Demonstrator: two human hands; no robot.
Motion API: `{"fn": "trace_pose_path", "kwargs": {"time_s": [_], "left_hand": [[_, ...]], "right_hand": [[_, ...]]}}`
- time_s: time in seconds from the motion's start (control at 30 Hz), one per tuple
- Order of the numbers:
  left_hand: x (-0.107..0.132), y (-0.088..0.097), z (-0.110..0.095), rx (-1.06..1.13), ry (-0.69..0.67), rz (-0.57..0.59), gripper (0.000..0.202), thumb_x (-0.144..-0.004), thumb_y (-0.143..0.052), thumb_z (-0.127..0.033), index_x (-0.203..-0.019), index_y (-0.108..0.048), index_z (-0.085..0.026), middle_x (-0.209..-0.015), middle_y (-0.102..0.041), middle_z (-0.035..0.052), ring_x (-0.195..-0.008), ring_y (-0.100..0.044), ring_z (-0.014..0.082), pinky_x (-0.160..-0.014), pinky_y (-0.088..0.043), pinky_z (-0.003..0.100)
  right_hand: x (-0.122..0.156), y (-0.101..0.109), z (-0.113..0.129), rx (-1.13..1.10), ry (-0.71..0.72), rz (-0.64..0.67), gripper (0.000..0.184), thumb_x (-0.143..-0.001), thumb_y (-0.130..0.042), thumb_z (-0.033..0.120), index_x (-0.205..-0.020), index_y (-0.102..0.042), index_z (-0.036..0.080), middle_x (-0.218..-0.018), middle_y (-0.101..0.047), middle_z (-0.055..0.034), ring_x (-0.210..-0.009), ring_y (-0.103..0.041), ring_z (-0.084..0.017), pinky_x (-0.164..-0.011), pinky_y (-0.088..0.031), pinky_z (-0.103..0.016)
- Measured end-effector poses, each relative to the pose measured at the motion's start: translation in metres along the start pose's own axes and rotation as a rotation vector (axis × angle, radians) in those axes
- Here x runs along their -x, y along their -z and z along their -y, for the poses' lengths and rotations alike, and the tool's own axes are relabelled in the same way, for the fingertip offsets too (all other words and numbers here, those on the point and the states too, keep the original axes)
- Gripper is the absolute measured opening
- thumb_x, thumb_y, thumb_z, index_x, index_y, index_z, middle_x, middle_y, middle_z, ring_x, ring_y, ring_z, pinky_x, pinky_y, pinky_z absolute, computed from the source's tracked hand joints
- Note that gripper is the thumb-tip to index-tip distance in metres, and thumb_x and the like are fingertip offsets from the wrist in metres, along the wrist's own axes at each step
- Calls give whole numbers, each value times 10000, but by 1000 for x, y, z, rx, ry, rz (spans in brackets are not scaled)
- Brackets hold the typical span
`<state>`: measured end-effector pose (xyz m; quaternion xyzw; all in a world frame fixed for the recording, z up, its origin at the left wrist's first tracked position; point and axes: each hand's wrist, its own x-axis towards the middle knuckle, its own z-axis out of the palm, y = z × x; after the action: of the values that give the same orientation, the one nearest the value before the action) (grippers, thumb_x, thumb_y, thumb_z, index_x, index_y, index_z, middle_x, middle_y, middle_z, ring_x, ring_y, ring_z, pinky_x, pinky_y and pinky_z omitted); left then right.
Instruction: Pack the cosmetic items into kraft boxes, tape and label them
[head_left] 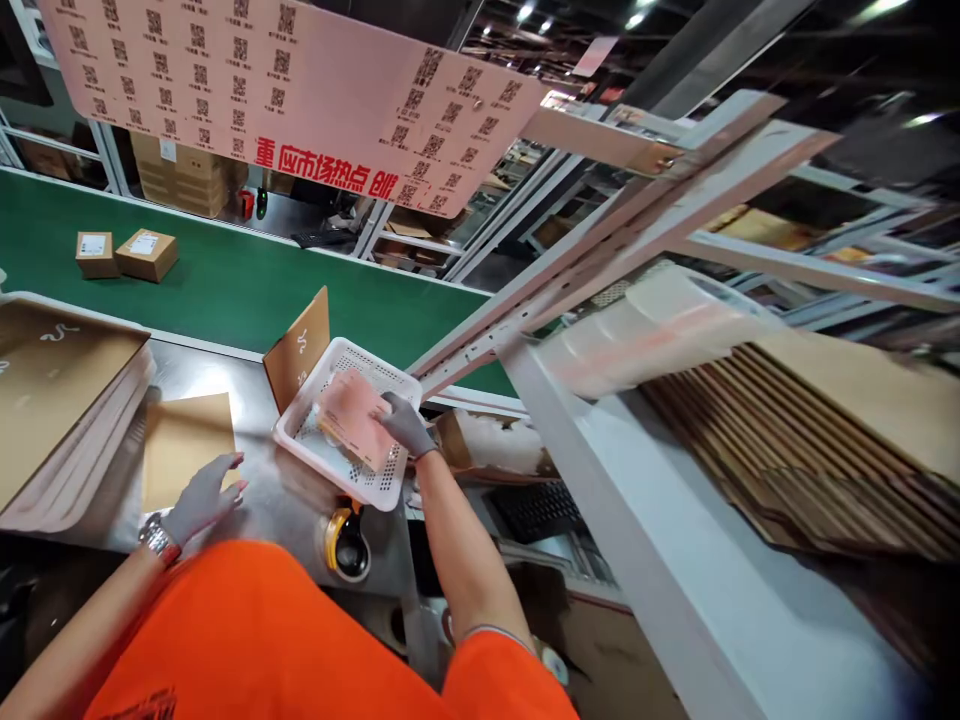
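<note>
My right hand (407,424), in a grey glove, is closed on the edge of a flat pink packet (354,415). The packet is over a white perforated plastic basket (300,448), and something yellowish shows under its left edge. My left hand (201,500), also gloved and with a watch at the wrist, has its fingers apart and holds nothing. It is at the lower edge of a flat brown cardboard piece (187,440) on the metal table. An upright brown cardboard flap (300,350) leans at the basket's left end.
A tape dispenser (348,543) lies at the table's front. Basket-like white trays with brown board on top (67,380) stand left. Behind runs a green conveyor (225,290) with two small cartons (148,254). Right are a metal post (585,260), a plastic-film roll (652,330) and stacked flat cartons (810,440).
</note>
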<state>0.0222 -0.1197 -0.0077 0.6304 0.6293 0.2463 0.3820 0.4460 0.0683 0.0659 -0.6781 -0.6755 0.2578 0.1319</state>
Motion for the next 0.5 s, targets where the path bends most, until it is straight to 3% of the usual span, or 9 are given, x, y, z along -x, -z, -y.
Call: {"fn": "trace_pose_path", "kwargs": {"time_s": [0.13, 0.2, 0.27, 0.33, 0.4, 0.5], "left_hand": [[-33, 12, -68, 209, -220, -78, 756, -977, -803, -483, -1641, -599, -186, -1687, -640, 189, -1570, -615, 362, -1359, -452, 502], [-48, 13, -96, 288, -279, -121, 885, -890, -913, -478, -1651, -582, -171, -1718, -597, 207, -1612, -566, 375, -1379, -420, 506], [-56, 12, -111, 339, -271, -75, 817, -813, -979, -452, -1521, -692, -160, -1597, -695, 195, -1518, -640, 380, -1311, -490, 482], [-57, 10, -109, 391, -189, 62, 574, -799, -976, -470, -1251, -815, -154, -1292, -836, 139, -1242, -769, 344, -1098, -617, 410], [-52, 7, -93, 496, -58, 149, 460, -797, -949, -526, -1032, -834, -149, -1013, -854, 86, -963, -785, 285, -859, -636, 340], [-38, 2, -61, 704, 135, 58, 533, -746, -949, -594, -977, -807, -136, -941, -851, 89, -849, -769, 262, -760, -612, 326]], "right_hand": [[27, 34, 30, -146, 167, -53, 243, -894, -712, 338, -1086, -754, 195, -1098, -813, -86, -1080, -689, -299, -998, -569, -388], [47, 39, 50, -215, 261, -7, 212, -897, -762, 396, -1011, -752, 218, -1013, -792, -48, -1052, -677, -290, -980, -560, -378], [69, 32, 68, -286, 343, 92, 233, -882, -818, 445, -936, -751, 228, -941, -768, -20, -996, -676, -272, -952, -555, -365], [90, 15, 80, -401, 368, 149, 274, -841, -884, 463, -936, -769, 233, -950, -777, -14, -983, -691, -267, -952, -561, -364], [106, -11, 84, -639, 305, 105, 400, -811, -928, 501, -1087, -796, 245, -1070, -813, -35, -1051, -724, -288, -987, -584, -390], [127, -60, 87, -1093, 148, 37, 630, -828, -917, 609, -1339, -750, 282, -1274, -823, -78, -1183, -762, -328, -1068, -614, -464]]}}
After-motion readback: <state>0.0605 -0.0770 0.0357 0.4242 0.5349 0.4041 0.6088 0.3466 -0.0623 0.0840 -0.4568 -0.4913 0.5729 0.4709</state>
